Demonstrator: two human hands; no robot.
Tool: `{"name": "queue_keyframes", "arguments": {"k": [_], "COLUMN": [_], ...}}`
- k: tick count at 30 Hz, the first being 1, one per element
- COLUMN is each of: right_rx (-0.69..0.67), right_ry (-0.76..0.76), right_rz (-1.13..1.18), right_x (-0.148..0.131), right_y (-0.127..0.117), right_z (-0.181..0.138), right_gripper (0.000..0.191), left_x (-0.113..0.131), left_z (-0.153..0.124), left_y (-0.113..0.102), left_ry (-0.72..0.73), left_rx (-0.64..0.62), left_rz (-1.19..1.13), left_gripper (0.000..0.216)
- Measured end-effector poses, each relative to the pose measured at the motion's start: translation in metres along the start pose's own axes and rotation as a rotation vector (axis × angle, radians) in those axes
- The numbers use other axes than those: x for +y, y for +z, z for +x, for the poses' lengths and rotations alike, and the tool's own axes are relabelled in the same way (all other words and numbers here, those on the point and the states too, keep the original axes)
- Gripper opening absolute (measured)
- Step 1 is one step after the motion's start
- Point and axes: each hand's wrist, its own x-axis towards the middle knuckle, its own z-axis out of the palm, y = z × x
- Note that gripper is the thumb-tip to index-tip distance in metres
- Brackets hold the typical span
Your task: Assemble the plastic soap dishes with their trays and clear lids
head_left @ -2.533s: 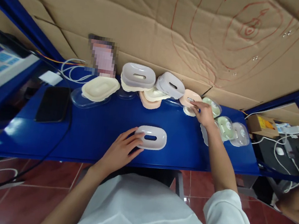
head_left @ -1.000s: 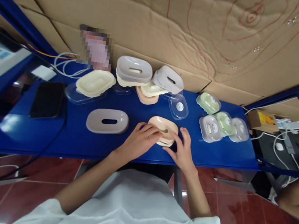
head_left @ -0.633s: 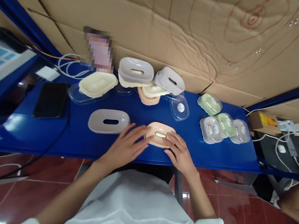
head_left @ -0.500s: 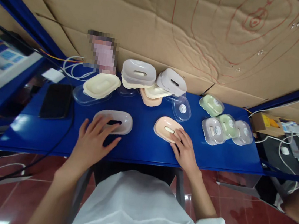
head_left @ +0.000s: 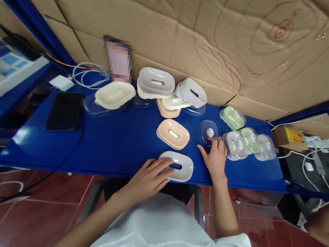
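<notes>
1. Nearest to us, our left hand point(head_left: 148, 177) lay with fingers spread flat over the grey oval plastic soap-dish tray with a slot point(head_left: 179, 166) at the front edge of the blue bench point(head_left: 112, 144); the grip was loose, resting on it rather than closed around it.
2. Just beyond, our right hand point(head_left: 215, 158) reached forward, fingertips touching the small clear plastic lid with a round sticker point(head_left: 208, 131); that grip was open too, nothing pinched.
3. Between the hands and further in sat the peach oval plastic soap dish point(head_left: 173, 133), untouched and uncovered.
4. To the right we saw a cluster of finished-looking dishes under clear lids: a grey one point(head_left: 234, 145), two green ones point(head_left: 232, 117) point(head_left: 250, 140), and another grey at the end point(head_left: 265, 147).
5. At the back, against the cardboard wall point(head_left: 179, 22), loose grey, cream and peach parts lay heaped point(head_left: 169, 93), with a cream tray on a clear lid point(head_left: 113, 95) to the left.
6. We judged the work partly done: four closed sets, one in hand, and the heap left.
</notes>
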Motion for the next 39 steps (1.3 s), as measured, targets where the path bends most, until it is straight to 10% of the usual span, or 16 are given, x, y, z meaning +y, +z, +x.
{"name": "queue_keyframes", "arguments": {"k": [7,16,23,31,39], "right_rx": [-0.011,0.042,0.015,-0.196,-0.210], "right_ry": [0.039,0.123,0.041,-0.345,-0.523], "right_rz": [0.125,0.109,0.361,0.503,0.286], "right_x": [0.002,-0.006,-0.009,-0.049,-0.055], "right_y": [-0.005,0.013,-0.004,-0.020,-0.001], "right_z": [-0.025,0.008,-0.010,-0.038,-0.051], "right_gripper": [0.047,0.058,0.048,0.048,0.053], "left_x": [-0.010,-0.095,-0.049,-0.046,-0.060], "left_z": [0.008,-0.037,0.043,0.027,0.031], "left_y": [0.000,-0.036,-0.006,-0.003,-0.005], "left_ry": [0.006,-0.384,-0.075,-0.068,0.057], "left_rx": [-0.002,0.254,0.092,0.209,0.072], "left_rz": [-0.013,0.204,0.075,0.064,-0.024], "left_gripper": [0.028,0.049,0.041,0.036,0.040]}}
